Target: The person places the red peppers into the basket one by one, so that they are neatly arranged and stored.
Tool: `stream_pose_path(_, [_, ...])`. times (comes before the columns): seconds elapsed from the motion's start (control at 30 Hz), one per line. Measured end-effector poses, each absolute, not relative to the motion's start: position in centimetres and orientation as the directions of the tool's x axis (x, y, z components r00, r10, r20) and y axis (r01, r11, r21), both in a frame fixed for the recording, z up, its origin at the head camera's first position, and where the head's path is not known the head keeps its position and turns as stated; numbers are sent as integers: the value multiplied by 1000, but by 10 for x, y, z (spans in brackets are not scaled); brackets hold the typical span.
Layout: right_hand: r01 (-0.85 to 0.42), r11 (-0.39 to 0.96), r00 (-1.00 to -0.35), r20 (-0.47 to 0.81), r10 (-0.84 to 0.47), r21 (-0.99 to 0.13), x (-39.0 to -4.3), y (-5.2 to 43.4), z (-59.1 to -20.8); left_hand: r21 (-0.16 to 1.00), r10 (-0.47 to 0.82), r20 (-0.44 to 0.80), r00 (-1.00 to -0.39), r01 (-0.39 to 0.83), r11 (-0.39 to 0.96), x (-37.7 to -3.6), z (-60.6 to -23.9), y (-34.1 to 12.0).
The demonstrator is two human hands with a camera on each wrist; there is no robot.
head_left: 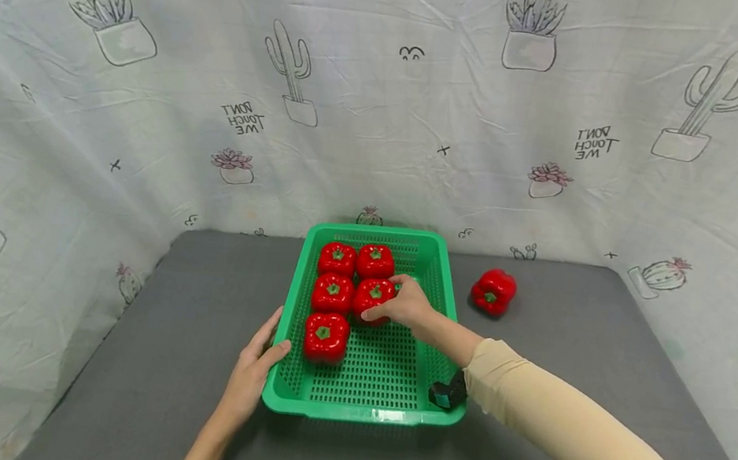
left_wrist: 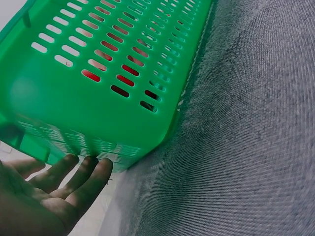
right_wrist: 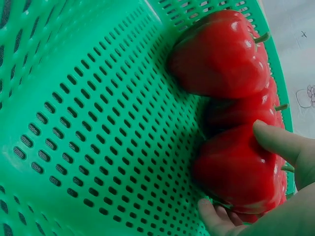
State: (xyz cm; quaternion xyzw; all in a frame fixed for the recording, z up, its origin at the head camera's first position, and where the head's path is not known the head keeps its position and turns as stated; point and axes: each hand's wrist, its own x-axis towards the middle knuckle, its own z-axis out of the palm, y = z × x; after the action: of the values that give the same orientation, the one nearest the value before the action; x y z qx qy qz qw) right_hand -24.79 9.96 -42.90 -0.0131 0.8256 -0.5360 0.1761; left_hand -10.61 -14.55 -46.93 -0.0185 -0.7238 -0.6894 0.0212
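Observation:
Inside a green plastic basket (head_left: 377, 418) stand several red bell peppers with green stems, in two columns on its left side. My right hand (head_left: 410, 304) grips the bell pepper (head_left: 373, 299) in the middle of the right column, thumb on its near side and fingers on its far side. That bell pepper (right_wrist: 236, 172) sits beside the others, low in the basket. At the basket's left edge my left hand (head_left: 256, 360) holds the rim, with the thumb over it. In the left wrist view, the left fingers (left_wrist: 93, 179) lie against the outer wall.
Another red bell pepper (head_left: 493, 291) lies on the grey table (head_left: 208, 301), to the right of the basket. A white curtain (head_left: 373, 103) printed with cacti hangs behind and at the sides. Dark wrist gear (head_left: 448, 391) shows below the right wrist, over the basket's edge.

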Motion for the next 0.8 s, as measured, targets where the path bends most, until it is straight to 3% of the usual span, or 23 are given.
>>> stream_pose_path(0.4, [135, 441, -958, -230, -169, -887, -248, 96, -434, 997, 0, 51, -999, 51, 53, -107, -469, -144])
stream_pose_path(0.8, [180, 399, -928, -289, -234, -899, -248, 100, -426, 997, 5, 60, -998, 61, 54, -105, -468, -146])
